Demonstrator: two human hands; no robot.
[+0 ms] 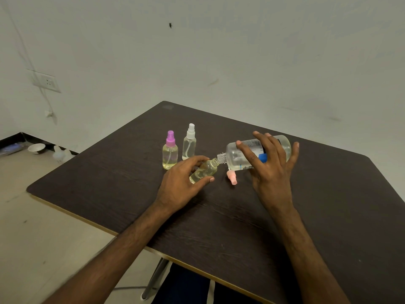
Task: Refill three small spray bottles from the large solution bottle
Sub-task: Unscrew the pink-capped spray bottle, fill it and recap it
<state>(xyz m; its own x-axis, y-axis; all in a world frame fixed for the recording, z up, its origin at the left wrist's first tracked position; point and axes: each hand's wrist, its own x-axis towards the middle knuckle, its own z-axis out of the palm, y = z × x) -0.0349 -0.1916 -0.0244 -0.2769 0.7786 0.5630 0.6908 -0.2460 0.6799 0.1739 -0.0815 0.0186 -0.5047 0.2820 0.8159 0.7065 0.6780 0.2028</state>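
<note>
My left hand (183, 179) grips a small uncapped spray bottle (205, 170), tilted with its neck toward the right. My right hand (268, 163) holds the large clear solution bottle (243, 153) on its side, and its open mouth touches the small bottle's neck. A blue cap (262, 157) is tucked under my right fingers. The pink spray top (231, 177) lies on the dark table (109, 172) between my hands. Two capped small bottles stand behind, one with a purple top (170, 151), one with a white top (189, 142), both holding pale liquid.
The table's left edge runs diagonally over a tiled floor. A white bowl (36, 148) and a pale plastic object (60, 153) sit on the floor at far left. A wall socket (46, 82) with a hanging cord is on the wall.
</note>
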